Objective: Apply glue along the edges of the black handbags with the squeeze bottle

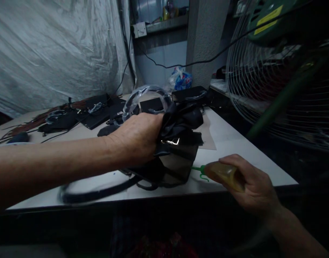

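The left hand (139,138) has its fingers clenched around one black bag (177,147), bunching it just above the white table (234,143). The right hand (250,186) is wrapped tight around one yellowish glue bottle (225,174), its green nozzle touching the bag's lower edge. One black strap (99,193) trails left. One fan (282,71) stands at the right.

Wire-caged fan (282,71), plastic sheeting (53,50), perhaps cables (56,120) on table (234,143).
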`<control>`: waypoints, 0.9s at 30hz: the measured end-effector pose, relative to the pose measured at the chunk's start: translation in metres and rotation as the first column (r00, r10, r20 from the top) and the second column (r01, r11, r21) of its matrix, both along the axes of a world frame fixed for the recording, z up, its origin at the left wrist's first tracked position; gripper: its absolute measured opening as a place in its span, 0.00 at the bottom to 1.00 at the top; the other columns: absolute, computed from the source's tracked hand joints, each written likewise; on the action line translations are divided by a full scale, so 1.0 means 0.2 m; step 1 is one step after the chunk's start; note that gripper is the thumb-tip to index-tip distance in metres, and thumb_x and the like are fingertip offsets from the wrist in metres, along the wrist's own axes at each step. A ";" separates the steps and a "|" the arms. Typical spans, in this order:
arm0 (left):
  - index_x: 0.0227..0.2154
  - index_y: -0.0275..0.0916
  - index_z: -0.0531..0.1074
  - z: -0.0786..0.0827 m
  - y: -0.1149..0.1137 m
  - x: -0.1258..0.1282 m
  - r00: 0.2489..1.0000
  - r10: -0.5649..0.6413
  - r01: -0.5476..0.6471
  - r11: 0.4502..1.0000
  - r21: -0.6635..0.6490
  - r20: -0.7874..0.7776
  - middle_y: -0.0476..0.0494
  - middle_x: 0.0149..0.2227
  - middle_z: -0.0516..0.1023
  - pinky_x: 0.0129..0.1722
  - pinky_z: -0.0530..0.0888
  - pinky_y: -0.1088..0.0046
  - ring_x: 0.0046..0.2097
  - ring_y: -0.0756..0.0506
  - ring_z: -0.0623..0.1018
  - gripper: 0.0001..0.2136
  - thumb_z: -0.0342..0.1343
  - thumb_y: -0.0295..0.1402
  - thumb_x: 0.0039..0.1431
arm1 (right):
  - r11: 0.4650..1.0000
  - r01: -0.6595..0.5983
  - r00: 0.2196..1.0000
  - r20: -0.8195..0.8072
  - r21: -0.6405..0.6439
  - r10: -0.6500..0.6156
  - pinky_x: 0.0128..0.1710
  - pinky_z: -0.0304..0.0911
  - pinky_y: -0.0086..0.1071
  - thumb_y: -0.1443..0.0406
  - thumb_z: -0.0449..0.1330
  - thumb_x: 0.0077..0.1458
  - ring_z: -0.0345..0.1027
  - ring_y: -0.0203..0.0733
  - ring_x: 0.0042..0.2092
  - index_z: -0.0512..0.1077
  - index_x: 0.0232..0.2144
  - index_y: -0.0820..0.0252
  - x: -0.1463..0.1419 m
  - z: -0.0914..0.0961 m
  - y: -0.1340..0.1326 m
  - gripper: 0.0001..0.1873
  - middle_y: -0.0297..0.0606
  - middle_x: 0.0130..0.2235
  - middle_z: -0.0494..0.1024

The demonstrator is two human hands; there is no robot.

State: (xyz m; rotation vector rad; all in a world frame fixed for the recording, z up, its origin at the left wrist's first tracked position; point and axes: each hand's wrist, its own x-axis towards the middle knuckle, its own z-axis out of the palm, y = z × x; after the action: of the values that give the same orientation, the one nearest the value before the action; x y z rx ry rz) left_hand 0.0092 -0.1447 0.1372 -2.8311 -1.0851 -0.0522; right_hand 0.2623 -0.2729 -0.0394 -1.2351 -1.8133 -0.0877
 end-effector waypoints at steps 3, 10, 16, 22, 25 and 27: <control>0.37 0.44 0.78 -0.03 -0.06 -0.03 0.999 -0.033 0.030 0.996 -0.087 -0.040 0.48 0.29 0.83 0.28 0.73 0.73 0.30 0.43 0.82 0.08 0.60 0.29 0.53 | 1.000 -0.018 1.000 -0.012 -0.016 0.018 0.31 0.72 0.32 0.65 0.62 0.63 0.77 0.44 0.34 0.70 0.49 0.54 -0.02 -0.02 0.00 0.12 0.38 0.39 0.79; 0.40 0.38 0.77 -0.12 -0.14 -0.06 0.992 -0.040 0.039 0.999 -0.008 -0.117 0.38 0.37 0.85 0.37 0.81 0.63 0.37 0.35 0.85 0.15 0.57 0.24 0.47 | 0.996 0.091 0.995 -0.048 -0.004 -0.091 0.32 0.73 0.35 0.57 0.62 0.67 0.78 0.48 0.37 0.69 0.51 0.54 0.02 -0.09 -0.01 0.14 0.41 0.41 0.79; 0.41 0.38 0.76 -0.18 -0.14 -0.11 0.996 -0.082 0.083 0.995 0.060 -0.019 0.37 0.36 0.84 0.36 0.82 0.62 0.37 0.35 0.85 0.17 0.57 0.24 0.45 | 0.975 0.219 0.974 -0.072 0.029 -0.217 0.31 0.73 0.35 0.48 0.62 0.68 0.77 0.46 0.35 0.70 0.48 0.55 0.04 -0.13 0.03 0.18 0.40 0.40 0.79; 0.40 0.38 0.76 -0.21 -0.13 -0.12 0.983 -0.171 0.155 0.968 0.196 0.069 0.38 0.33 0.83 0.32 0.81 0.64 0.35 0.36 0.84 0.14 0.56 0.26 0.49 | 0.996 0.070 0.995 -0.061 -0.054 -0.073 0.32 0.73 0.33 0.51 0.61 0.69 0.78 0.45 0.36 0.71 0.48 0.55 0.03 -0.14 0.05 0.15 0.40 0.41 0.80; 0.40 0.38 0.76 -0.21 -0.12 -0.10 0.984 -0.166 0.152 0.969 0.193 0.061 0.37 0.33 0.83 0.33 0.82 0.64 0.36 0.36 0.85 0.12 0.55 0.26 0.51 | 0.993 0.116 0.990 -0.084 -0.010 -0.117 0.34 0.72 0.35 0.56 0.64 0.66 0.78 0.48 0.38 0.71 0.49 0.55 0.04 -0.14 0.05 0.14 0.40 0.41 0.79; 0.40 0.38 0.76 -0.20 -0.12 -0.09 0.988 -0.148 0.137 0.975 0.175 0.050 0.37 0.35 0.83 0.34 0.82 0.62 0.37 0.35 0.85 0.13 0.55 0.27 0.52 | 0.998 0.061 0.995 -0.076 -0.021 -0.062 0.34 0.71 0.35 0.60 0.64 0.66 0.77 0.47 0.38 0.71 0.49 0.54 0.04 -0.14 0.05 0.11 0.39 0.41 0.79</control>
State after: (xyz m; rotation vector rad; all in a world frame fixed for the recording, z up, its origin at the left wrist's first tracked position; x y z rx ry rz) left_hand -0.0084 -0.1678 0.0969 -2.7625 -0.8417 -0.2364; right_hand 0.2709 -0.2635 -0.0667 -1.2905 -1.7138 -0.0578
